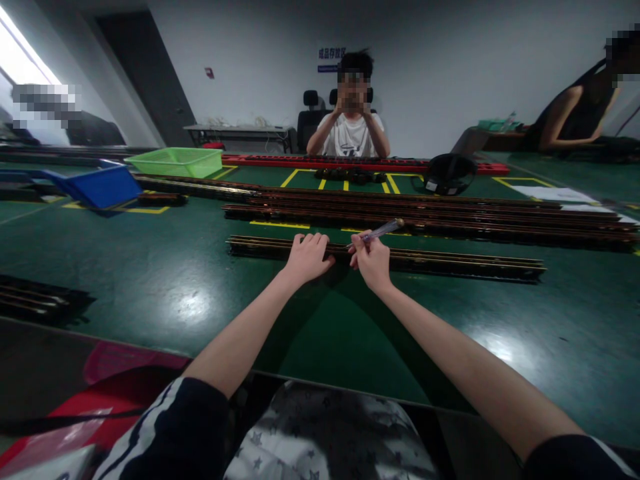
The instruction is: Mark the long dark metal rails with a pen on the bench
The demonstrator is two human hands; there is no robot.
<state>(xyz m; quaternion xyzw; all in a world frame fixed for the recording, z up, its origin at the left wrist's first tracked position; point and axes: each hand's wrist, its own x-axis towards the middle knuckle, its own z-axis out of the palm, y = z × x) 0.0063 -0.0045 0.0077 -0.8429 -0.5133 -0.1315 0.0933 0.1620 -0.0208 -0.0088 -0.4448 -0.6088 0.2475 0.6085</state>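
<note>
A long dark rail [465, 263] with brass-coloured edges lies crosswise on the green tabletop before me. My left hand [307, 259] rests over its middle, fingers curled over the far side and thumb on the near side. Just to the right, my right hand [371, 259] is closed round a slim screwdriver [383, 230] with a translucent purplish handle. The handle's end points up to the right; the tip is down at the rail between my hands, too small to make out.
Several similar rails [425, 211] lie behind, and more [40, 299] at the left edge. A blue tray [103, 187] and a green basket [175, 162] stand back left. A black strap-like object [450, 175] sits back right. Across the table sits a person [350, 133], hands raised.
</note>
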